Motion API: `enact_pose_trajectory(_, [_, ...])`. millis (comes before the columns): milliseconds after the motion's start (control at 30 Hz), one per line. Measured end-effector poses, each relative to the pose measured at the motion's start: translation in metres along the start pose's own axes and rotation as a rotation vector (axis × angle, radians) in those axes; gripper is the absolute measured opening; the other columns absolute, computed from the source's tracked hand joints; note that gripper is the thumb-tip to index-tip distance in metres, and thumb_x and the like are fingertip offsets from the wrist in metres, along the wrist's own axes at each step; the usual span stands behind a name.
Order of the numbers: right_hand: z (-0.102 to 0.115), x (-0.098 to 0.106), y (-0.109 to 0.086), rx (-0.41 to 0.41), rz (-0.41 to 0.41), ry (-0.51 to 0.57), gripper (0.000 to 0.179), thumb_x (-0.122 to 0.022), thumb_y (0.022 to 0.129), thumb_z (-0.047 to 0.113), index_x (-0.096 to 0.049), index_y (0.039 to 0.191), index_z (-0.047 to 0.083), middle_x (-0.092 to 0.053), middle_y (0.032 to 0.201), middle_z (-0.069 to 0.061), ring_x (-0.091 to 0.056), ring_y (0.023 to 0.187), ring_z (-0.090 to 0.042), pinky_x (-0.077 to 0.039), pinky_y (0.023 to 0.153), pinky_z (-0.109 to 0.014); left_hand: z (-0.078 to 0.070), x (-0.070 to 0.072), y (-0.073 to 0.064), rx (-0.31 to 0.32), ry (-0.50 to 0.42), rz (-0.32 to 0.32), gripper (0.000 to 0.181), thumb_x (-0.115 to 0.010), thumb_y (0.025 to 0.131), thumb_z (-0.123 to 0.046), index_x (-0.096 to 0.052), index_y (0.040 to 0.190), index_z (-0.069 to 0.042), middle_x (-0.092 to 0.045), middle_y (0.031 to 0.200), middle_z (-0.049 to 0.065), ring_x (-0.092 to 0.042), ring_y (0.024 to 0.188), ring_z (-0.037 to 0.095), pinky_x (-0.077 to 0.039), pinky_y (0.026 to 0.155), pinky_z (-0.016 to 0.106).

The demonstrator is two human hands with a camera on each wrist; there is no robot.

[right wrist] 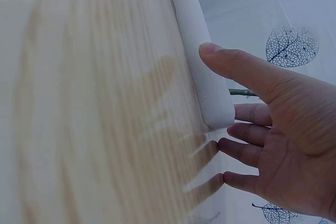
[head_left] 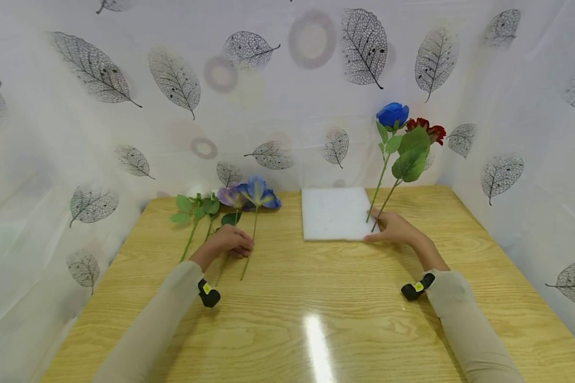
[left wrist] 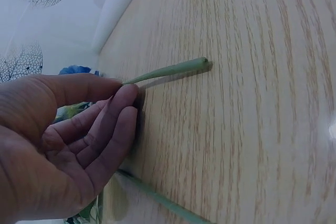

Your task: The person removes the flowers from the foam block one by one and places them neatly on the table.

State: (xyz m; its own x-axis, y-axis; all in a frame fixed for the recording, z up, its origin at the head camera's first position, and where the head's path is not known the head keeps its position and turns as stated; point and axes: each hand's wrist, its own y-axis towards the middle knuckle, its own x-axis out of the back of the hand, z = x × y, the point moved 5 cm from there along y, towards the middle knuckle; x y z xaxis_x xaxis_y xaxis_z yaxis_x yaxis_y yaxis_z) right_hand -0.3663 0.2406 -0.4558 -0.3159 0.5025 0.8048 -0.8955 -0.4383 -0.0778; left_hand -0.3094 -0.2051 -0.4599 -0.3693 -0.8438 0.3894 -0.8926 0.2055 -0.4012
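Observation:
In the head view my left hand (head_left: 231, 242) pinches the stem of a blue iris (head_left: 257, 192) between thumb and forefinger. The stem's cut end (left wrist: 184, 67) sticks out past the fingertips, just over the table, in the left wrist view. A pale purple iris (head_left: 232, 197) lies beside it, its stem passing under this hand. My right hand (head_left: 395, 229) holds the near right corner of a white foam block (head_left: 335, 213), thumb on the front edge, fingers along the right side. A blue rose (head_left: 393, 115) and a red flower (head_left: 424, 127) stand tilted at the block's right side.
More leafy stems (head_left: 191, 226) lie left of my left hand, their blooms pale against the backdrop. The wooden table (head_left: 287, 319) meets a white curtain (head_left: 278, 117) printed with leaves behind and at both sides.

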Motion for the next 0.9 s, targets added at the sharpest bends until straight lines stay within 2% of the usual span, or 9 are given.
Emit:
enact_pose_trajectory(500, [-0.0061, -0.0010, 0.0019, -0.012, 0.004, 0.028, 0.101, -0.085, 0.083, 0.042, -0.032, 0.155, -0.007, -0.033, 0.156, -0.037, -0.028, 0.146, -0.053, -0.027, 0.120, -0.065, -0.0015, -0.0018, 0.0019, 0.030, 0.021, -0.009, 0.030, -0.069, 0.094, -0.008, -0.070, 0.119, 0.009, -0.077, 0.085, 0.009, -0.070, 0.068, 0.011, -0.064, 0.069, 0.032])
enact_pose_trajectory(733, [-0.0054, -0.0011, 0.0011, -0.017, 0.008, 0.024, 0.101, -0.085, 0.084, 0.042, -0.032, 0.155, -0.007, -0.033, 0.156, -0.037, -0.028, 0.146, -0.054, -0.027, 0.120, -0.066, -0.0054, -0.0039, 0.0014, 0.020, 0.048, -0.031, 0.025, -0.069, 0.092, -0.006, -0.073, 0.112, 0.009, -0.076, 0.080, 0.006, -0.070, 0.065, 0.010, -0.064, 0.068, 0.031])
enact_pose_trajectory(900, [-0.0047, -0.0009, 0.0006, -0.023, 0.009, 0.013, 0.102, -0.084, 0.084, 0.043, -0.031, 0.155, -0.006, -0.033, 0.156, -0.037, -0.028, 0.146, -0.054, -0.028, 0.120, -0.066, -0.0052, -0.0035, 0.0021, 0.036, 0.055, -0.037, 0.023, -0.069, 0.092, -0.006, -0.074, 0.110, 0.007, -0.076, 0.079, 0.004, -0.070, 0.065, 0.010, -0.063, 0.067, 0.031])
